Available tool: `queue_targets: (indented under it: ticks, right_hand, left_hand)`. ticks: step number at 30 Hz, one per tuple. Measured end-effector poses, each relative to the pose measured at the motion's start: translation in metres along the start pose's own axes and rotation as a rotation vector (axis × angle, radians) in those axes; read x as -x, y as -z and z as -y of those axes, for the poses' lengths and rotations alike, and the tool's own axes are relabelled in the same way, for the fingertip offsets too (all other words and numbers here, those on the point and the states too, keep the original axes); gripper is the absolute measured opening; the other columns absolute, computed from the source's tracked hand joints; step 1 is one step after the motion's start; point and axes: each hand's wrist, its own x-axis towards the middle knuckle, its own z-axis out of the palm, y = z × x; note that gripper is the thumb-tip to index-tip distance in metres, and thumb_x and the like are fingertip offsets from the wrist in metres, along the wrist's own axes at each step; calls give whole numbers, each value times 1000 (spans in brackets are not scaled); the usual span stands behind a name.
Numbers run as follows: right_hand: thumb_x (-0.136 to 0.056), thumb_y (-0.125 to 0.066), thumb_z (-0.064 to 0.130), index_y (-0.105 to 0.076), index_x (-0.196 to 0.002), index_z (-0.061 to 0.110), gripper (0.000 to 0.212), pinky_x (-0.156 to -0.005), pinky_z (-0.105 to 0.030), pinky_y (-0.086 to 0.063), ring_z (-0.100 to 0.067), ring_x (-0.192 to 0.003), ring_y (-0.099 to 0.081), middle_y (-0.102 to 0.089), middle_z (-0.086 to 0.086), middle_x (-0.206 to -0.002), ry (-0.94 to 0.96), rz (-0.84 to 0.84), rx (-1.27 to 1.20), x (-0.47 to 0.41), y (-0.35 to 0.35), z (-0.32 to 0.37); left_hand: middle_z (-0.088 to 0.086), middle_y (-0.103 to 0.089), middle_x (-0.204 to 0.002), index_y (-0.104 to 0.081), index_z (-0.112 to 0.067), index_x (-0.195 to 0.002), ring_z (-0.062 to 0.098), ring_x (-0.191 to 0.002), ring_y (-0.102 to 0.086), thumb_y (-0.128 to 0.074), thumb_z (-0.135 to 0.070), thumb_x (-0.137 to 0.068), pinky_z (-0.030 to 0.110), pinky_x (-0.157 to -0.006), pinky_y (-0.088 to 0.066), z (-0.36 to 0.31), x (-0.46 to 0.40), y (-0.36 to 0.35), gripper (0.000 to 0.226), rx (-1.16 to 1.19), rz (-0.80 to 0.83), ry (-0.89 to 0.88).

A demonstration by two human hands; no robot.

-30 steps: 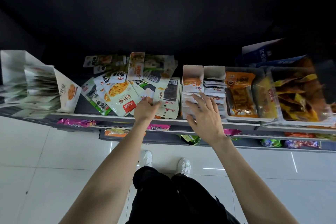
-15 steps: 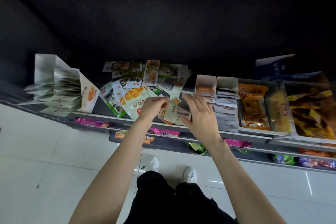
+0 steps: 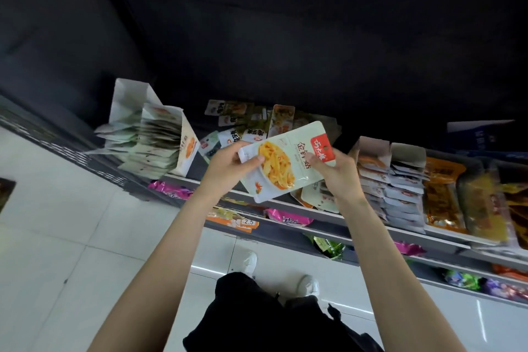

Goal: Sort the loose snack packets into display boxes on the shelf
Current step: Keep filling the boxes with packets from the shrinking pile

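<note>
A pale green snack packet [image 3: 288, 163] with a picture of yellow strips and a red corner label is lifted above the shelf's front edge. My left hand [image 3: 228, 168] grips its left end, thumb on the front. My right hand [image 3: 340, 174] pinches its right end below the red label. Behind it, several loose packets [image 3: 251, 120] lie in a heap on the shelf [image 3: 357, 220]. A white display box [image 3: 160, 143] full of pale packets stands to the left. Two white display boxes [image 3: 391, 180] of stacked packets stand to the right.
Clear trays of orange and yellow snacks [image 3: 468, 200] fill the shelf's right end. Lower shelves hold pink [image 3: 288, 218] and green [image 3: 328, 246] packets and a price tag [image 3: 247, 221]. White floor tiles and my white shoes [image 3: 248, 263] lie below; the space above the shelf is dark.
Both hands have risen from the heap of loose packets, lifting the pale green packet clear of the shelf. The view has swung so the shelf now runs at a slant.
</note>
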Motion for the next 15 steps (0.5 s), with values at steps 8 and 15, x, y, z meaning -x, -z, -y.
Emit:
queue_targets:
  ticks: [8,15]
  right_hand:
    - [-91,-61,27,-62,-110,6,28,-66,-25,-53,-19,-80,-66,-70,-4,-99,286,38,788,-2,-109,18]
    - [-91,-63,16,-65,-95,-1,17,-61,-1,-40,3,-63,-55,-63,3,-79,561,-337,425,-27,-187,58]
  left_hand:
    - [-5,-69,-73,-68,-15,-88,11,-64,-63,-70,-42,-81,29,-58,-50,57,-5,112,29,-636,-313,-212]
    - [9,-59,-124,-56,-10,-125,26,-115,-54,-65,-18,-85,41,-99,-43,83,-41,218,42,-773,-445,-438]
